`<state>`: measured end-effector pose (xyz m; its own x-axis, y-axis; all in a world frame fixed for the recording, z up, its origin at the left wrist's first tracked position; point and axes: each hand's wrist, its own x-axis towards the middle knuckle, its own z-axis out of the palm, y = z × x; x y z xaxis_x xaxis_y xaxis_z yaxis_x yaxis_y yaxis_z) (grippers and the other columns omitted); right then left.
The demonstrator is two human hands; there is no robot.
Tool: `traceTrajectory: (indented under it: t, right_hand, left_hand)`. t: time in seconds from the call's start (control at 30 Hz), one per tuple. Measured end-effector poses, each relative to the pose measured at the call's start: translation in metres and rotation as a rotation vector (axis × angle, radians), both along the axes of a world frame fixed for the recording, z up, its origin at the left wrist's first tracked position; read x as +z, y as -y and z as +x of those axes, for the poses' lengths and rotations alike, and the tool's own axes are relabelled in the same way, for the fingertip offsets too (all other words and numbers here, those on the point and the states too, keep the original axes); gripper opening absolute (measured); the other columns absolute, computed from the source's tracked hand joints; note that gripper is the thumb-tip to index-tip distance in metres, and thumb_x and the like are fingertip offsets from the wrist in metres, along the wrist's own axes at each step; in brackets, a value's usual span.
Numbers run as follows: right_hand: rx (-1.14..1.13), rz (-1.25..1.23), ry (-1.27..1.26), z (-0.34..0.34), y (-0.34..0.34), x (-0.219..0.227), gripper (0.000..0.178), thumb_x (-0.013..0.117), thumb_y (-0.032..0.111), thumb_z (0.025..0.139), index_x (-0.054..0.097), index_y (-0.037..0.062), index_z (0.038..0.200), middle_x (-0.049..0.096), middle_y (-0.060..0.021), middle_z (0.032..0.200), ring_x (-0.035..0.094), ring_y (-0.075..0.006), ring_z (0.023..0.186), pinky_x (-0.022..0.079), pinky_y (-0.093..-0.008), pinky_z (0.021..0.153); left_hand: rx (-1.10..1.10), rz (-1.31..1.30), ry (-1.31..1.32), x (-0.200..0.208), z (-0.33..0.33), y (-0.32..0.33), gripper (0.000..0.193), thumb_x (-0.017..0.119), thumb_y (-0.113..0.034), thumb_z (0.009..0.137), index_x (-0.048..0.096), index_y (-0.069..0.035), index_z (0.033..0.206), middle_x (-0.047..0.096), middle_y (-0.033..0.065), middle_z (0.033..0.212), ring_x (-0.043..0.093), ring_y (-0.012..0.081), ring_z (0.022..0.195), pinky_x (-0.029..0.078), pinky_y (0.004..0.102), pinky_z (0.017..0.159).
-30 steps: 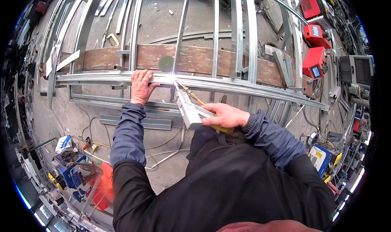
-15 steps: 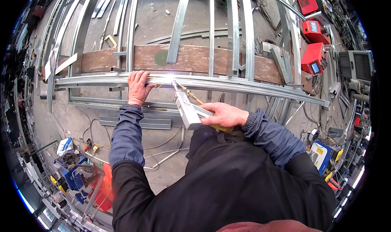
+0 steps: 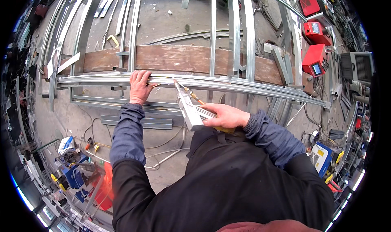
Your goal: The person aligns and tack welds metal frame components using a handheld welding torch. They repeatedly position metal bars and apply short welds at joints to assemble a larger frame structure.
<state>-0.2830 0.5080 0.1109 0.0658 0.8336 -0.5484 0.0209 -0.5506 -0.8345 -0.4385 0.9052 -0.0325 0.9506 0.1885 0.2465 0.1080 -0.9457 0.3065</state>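
Observation:
Long silver metal rails [image 3: 244,84] lie side by side across the view, left to right. My left hand [image 3: 140,86] is closed over them left of the middle, fingers across the far side and thumb at the near side. By that thumb a thin yellowish strip or wire [image 3: 154,85] shows; whether I hold it is unclear. In my right hand [image 3: 228,115] is a grey welding torch [image 3: 189,112], its body slanting up and left. The torch's copper-coloured tip [image 3: 176,82] is at the rails, right of my left hand; no light shows there. An orange-and-brass line [image 3: 194,96] runs beside the torch.
Upright-running metal bars [image 3: 233,28] extend away beyond the rails, over a rusty brown beam [image 3: 179,57]. Red machines with screens [image 3: 314,61] stand at far right. Cables [image 3: 163,144] trail over the floor. A blue-and-white machine [image 3: 319,158] stands at lower right, tools [image 3: 75,171] at lower left.
The bright light at the torch tip has gone out. A loose metal bar beyond the rails has moved away toward the top edge. Both hands keep their holds; the view has shifted slightly.

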Motion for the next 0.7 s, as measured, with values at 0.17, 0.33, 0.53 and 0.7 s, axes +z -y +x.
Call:
traceTrajectory:
  t: [0.17,0.33,0.53,0.7]
  right_hand:
    - [-0.002,0.1,-0.02,0.008,0.031,0.018,0.075,0.078,0.047,0.104,0.056,0.0017,0.16,0.072,-0.023,0.141,0.069,-0.0319,0.132,0.052,-0.0426,0.113]
    - [-0.188,-0.023,-0.261,0.034,0.065,0.049,0.064,0.08,0.026,0.105,0.057,-0.0004,0.158,0.073,-0.0108,0.134,0.07,-0.0162,0.116,0.055,-0.0345,0.105]
    - [-0.378,-0.044,-0.432,0.064,0.101,0.065,0.064,0.07,0.015,0.105,0.053,0.006,0.166,0.069,-0.0031,0.125,0.069,-0.0114,0.098,0.063,-0.032,0.082]
    - [-0.318,-0.01,-0.609,0.073,0.104,0.072,0.075,0.081,0.046,0.101,0.055,0.0035,0.157,0.072,-0.0078,0.112,0.076,-0.0175,0.085,0.066,-0.0337,0.074]
  left_hand:
    - [0.004,-0.027,-0.022,0.009,0.003,0.005,0.06,0.084,-0.049,0.091,0.069,-0.012,0.135,0.067,0.0085,0.133,0.058,0.0355,0.134,0.035,0.0557,0.128]
    - [0.044,-0.063,-0.113,0.025,-0.001,0.012,0.06,0.084,-0.045,0.094,0.067,-0.012,0.141,0.065,0.0096,0.139,0.057,0.0359,0.141,0.032,0.0569,0.134]
    - [0.336,-0.071,0.016,0.021,-0.028,0.068,0.078,0.085,-0.037,0.098,0.053,-0.008,0.164,0.057,0.0161,0.162,0.046,0.0389,0.158,0.033,0.0541,0.134]
    - [0.38,-0.114,-0.012,0.025,-0.053,0.092,0.083,0.089,-0.028,0.094,0.051,-0.009,0.166,0.053,0.0141,0.167,0.044,0.0372,0.16,0.032,0.0539,0.134]
